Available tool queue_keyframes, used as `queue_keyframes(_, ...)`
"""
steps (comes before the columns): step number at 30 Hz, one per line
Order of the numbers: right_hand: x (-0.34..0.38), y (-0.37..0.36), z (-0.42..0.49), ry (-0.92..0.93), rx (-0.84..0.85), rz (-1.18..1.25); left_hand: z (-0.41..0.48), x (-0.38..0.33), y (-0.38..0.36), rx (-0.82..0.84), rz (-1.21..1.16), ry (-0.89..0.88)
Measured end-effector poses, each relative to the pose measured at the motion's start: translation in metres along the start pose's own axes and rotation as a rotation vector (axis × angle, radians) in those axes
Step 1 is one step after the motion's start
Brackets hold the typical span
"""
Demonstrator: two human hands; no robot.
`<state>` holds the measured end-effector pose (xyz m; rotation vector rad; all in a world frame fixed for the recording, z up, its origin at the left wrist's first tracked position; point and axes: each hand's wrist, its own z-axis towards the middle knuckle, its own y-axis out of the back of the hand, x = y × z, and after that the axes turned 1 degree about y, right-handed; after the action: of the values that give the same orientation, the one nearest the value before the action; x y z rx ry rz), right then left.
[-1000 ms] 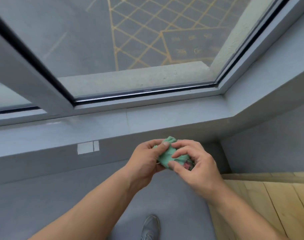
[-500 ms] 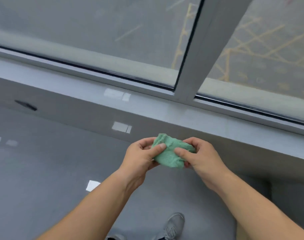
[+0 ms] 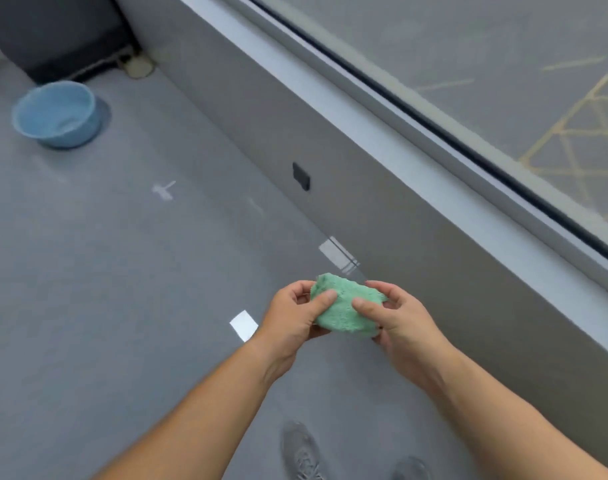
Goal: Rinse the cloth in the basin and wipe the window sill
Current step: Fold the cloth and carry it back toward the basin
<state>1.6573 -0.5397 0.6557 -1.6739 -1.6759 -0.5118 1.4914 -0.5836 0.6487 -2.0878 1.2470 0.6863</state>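
Head view, the only one available. My left hand [image 3: 290, 315] and right hand [image 3: 397, 318] both have a closed grip on the green cloth [image 3: 344, 308], which is bunched into a wad between them, thumbs pressed on its upper face. The cloth is held in the air in front of me, above the grey floor [image 3: 122, 306] and clear of every surface.

The blue basin [image 3: 55, 114] stands on the floor, well apart from my hands, at the far left near a dark unit. Whether it holds water cannot be made out with certainty. The window sill [image 3: 416, 161] runs diagonally on my right, beside the glass, and the cloth is not touching it. Two shoes [image 3: 302, 452] show at the bottom edge.

Assessment: I cannot tell whether the cloth is wet or whether any stretch of sill has been wiped. Judging by position, neither rinsing nor wiping is under way at this moment; the basin appears to be the next stop, with the sill to follow.
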Motion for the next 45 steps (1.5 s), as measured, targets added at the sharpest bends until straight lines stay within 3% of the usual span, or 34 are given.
queue_keyframes(8,0.039,-0.199,0.088,0.063,0.165,-0.312,0.036,-0.107,0.166,-0.239,-0.149,-0.046)
queue_keyframes(15,0.091,-0.381,0.208,0.168,0.274,-0.502,0.119,-0.228,0.296,-0.391,-0.264,-0.071)
queue_keyframes(30,0.136,-0.808,0.423,0.248,0.382,-0.775,0.28,-0.452,0.642,-0.522,-0.382,-0.087)
queue_keyframes(36,0.137,-0.973,0.517,0.135,0.367,-0.712,0.356,-0.54,0.788,-0.551,-0.335,-0.058)
queue_keyframes(40,0.145,-1.066,0.581,-0.194,0.368,-0.378,0.414,-0.596,0.869,-0.589,-0.353,-0.019)
queue_keyframes(45,0.149,-1.169,0.698,-0.287,0.35,-0.409,0.515,-0.658,0.961,-0.641,-0.337,0.006)
